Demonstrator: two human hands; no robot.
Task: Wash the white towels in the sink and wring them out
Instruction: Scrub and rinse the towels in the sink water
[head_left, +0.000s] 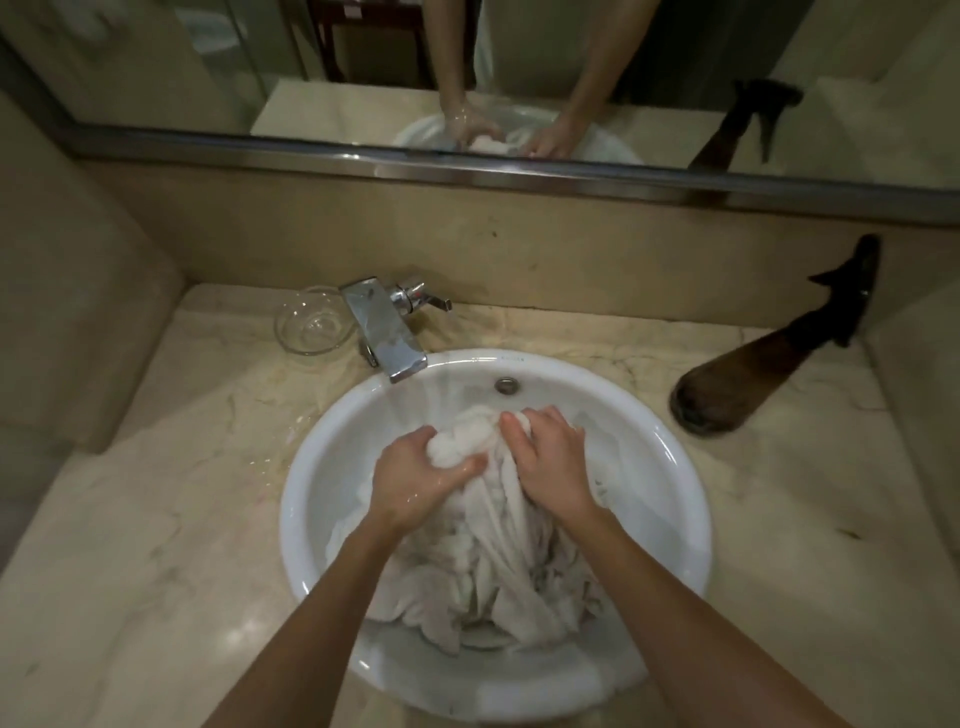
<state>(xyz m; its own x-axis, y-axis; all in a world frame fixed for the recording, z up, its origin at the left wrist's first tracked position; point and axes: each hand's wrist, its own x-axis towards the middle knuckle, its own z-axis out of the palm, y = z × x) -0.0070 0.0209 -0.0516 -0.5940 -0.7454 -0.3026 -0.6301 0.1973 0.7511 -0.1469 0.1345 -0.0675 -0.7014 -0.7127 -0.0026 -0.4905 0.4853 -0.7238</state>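
A wet white towel (493, 561) lies bunched in the round white sink (670, 488) set in a marble counter. My left hand (415, 475) grips a wad of the towel's upper end, fingers curled round it. My right hand (550, 457) grips the same bunched end just to the right, knuckles up. Both hands are wet and sit close together over the middle of the basin. Water streams from the chrome faucet (387, 332) down onto the basin's back left wall, beside the towel's top.
A clear glass bowl (311, 325) stands left of the faucet. A dark brown spray bottle (769, 364) lies on its side on the counter at the right. A mirror (156, 78) runs along the back wall. Walls close in at both sides.
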